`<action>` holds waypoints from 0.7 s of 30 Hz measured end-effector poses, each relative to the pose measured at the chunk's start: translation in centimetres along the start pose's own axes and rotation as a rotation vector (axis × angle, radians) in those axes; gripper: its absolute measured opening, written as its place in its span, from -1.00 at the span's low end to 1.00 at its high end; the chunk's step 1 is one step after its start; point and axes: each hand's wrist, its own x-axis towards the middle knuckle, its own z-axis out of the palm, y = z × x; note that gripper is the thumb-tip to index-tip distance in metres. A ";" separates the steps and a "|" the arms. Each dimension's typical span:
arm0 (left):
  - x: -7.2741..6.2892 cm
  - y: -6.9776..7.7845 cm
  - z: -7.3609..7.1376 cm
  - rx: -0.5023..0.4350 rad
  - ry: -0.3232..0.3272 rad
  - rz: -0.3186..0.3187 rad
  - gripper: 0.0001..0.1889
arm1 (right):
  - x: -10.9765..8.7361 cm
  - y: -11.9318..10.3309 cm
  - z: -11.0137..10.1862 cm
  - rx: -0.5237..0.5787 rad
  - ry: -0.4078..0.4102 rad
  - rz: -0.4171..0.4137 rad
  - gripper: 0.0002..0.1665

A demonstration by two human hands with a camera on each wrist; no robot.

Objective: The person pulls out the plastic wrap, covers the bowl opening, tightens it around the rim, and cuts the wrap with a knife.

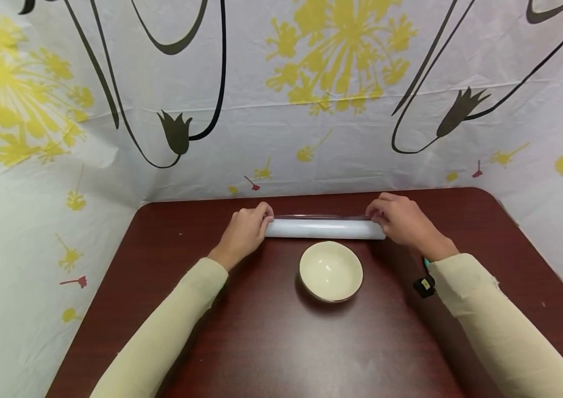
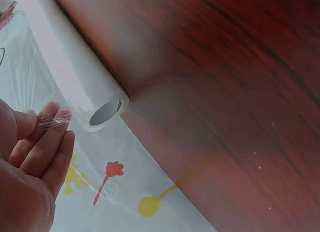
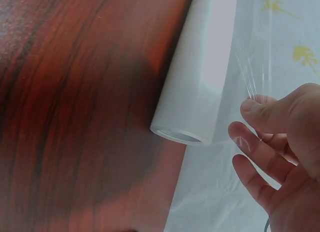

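Observation:
A white roll of cling film [image 1: 325, 229] lies crosswise toward the back of the table, its hollow core showing at both ends in the wrist views. Clear film [image 3: 252, 77] comes off its far side and is gathered into creases at the corners. My left hand [image 1: 245, 233] pinches one corner of it between thumb and fingers, beside the roll's left end. At the right end, my right hand [image 1: 403, 221] pinches the other corner with thumb and index finger, its other fingers apart. Just in front of the roll stands a cream bowl [image 1: 331, 271] with nothing in it.
The dark red-brown wooden table [image 1: 261, 342] has a rounded far right corner. A white sheet [image 1: 241, 88] with yellow and dark flower prints hangs behind it and along both sides. A small black device [image 1: 424, 287] is at the right wrist.

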 end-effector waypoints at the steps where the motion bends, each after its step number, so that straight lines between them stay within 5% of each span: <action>1: 0.1 0.0 0.0 -0.003 0.004 0.005 -0.94 | 0.0 0.0 -0.1 -0.004 0.002 0.001 -0.83; 21: 1.5 0.1 -2.2 0.017 0.002 0.055 -0.91 | 0.9 -0.2 -1.6 -0.048 0.005 -0.017 -0.86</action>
